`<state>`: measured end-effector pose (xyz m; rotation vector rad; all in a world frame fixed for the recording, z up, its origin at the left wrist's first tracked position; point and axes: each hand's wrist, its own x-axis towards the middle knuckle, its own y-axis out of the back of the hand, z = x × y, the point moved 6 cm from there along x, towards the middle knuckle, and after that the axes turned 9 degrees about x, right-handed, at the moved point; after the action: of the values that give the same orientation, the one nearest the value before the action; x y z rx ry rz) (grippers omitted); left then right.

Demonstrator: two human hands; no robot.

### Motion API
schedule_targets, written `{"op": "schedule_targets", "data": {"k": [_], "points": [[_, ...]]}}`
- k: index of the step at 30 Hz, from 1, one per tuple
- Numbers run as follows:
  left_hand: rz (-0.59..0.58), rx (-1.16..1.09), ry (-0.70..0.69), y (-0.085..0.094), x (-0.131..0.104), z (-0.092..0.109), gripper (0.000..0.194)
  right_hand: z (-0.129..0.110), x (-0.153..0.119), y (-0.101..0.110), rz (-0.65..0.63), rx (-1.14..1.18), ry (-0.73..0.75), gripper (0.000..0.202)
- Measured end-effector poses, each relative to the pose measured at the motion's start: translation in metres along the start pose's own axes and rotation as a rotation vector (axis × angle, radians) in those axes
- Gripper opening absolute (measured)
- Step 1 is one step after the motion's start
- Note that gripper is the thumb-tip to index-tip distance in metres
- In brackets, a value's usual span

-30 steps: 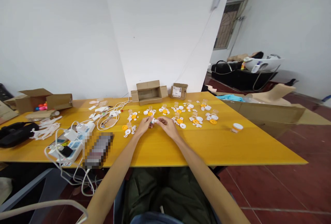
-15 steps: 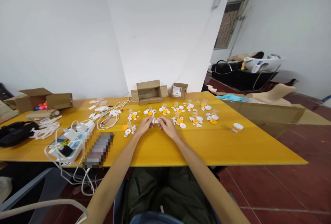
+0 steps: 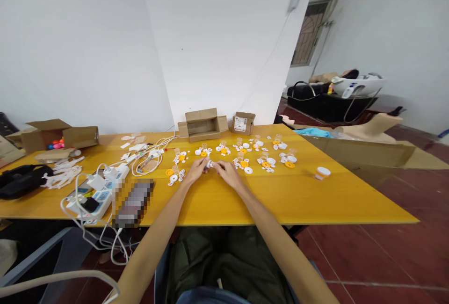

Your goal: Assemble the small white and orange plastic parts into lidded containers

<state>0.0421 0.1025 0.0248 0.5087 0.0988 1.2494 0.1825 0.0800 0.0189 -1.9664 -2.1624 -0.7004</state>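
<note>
Between my two hands, just above the table's middle, is a small white plastic part, mostly covered by fingers. My left hand is closed around its left side. From the right, the fingers of my right hand are bent against the same part. Around the hands lie several groups of orange discs, white discs and clear cups. An orange disc and a white disc are nearest on the right. To the left, a white disc sits beside small white dotted pieces.
A cup with a white lid and orange band stands apart at the right. An opened carton and a smaller box are against the wall. At left are a power strip, white cables and a blurred phone-like device.
My right hand's fingers have shifted slightly around the white part. Both arms and the things on the table look otherwise the same.
</note>
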Motion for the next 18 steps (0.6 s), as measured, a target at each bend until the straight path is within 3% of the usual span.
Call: {"op": "schedule_targets", "data": {"k": [18], "points": [[0.034,-0.001,0.019,0.002,0.003,-0.010,0.049,0.012,0.001,-0.008,-0.010,0.106,0.019,0.026]]}}
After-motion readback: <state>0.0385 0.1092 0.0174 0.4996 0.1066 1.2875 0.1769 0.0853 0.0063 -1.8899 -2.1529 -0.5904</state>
